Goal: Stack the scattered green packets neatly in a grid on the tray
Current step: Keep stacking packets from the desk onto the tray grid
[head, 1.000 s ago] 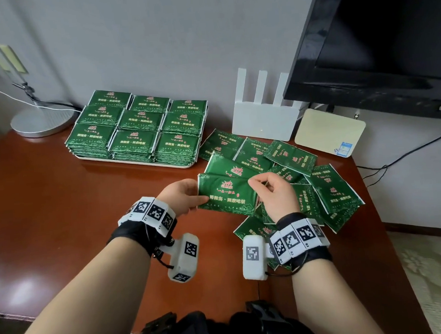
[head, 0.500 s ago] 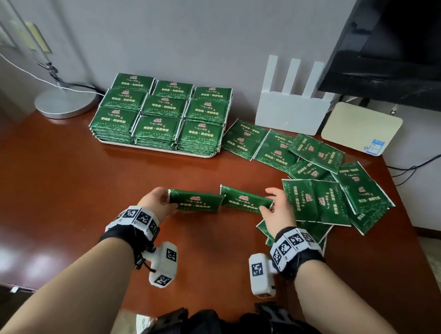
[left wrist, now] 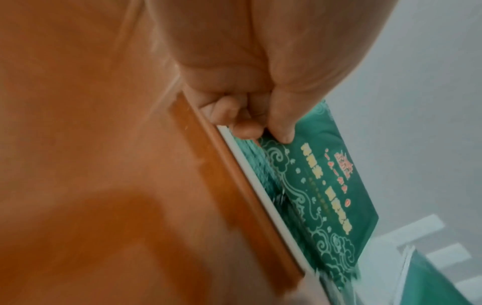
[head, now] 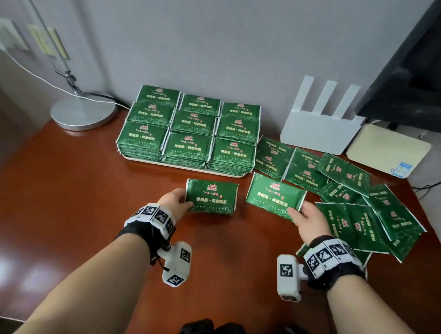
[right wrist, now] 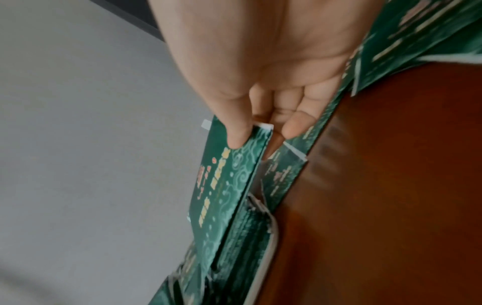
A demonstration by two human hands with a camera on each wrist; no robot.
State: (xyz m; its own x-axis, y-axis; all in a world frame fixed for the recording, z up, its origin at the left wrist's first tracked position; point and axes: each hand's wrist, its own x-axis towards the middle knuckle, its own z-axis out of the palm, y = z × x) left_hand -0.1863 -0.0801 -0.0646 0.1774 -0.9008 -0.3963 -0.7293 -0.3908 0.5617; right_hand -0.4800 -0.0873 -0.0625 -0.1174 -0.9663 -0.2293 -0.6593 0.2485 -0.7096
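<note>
My left hand pinches one green packet by its left edge, held flat just in front of the tray; the left wrist view shows thumb and fingers clamped on that packet. My right hand pinches a second green packet by its near right corner, tilted, above the table; the right wrist view shows the thumb on this packet. The white tray holds a three-by-three grid of packet stacks. Several loose packets lie scattered on the right.
The table is glossy red-brown wood. A lamp base with cable stands at the back left. A white router and a cream box sit against the wall, with a dark television above.
The two packets, held together a second ago, have been separated, one in each hand. Both now lie face up and have moved forward toward the tray.
</note>
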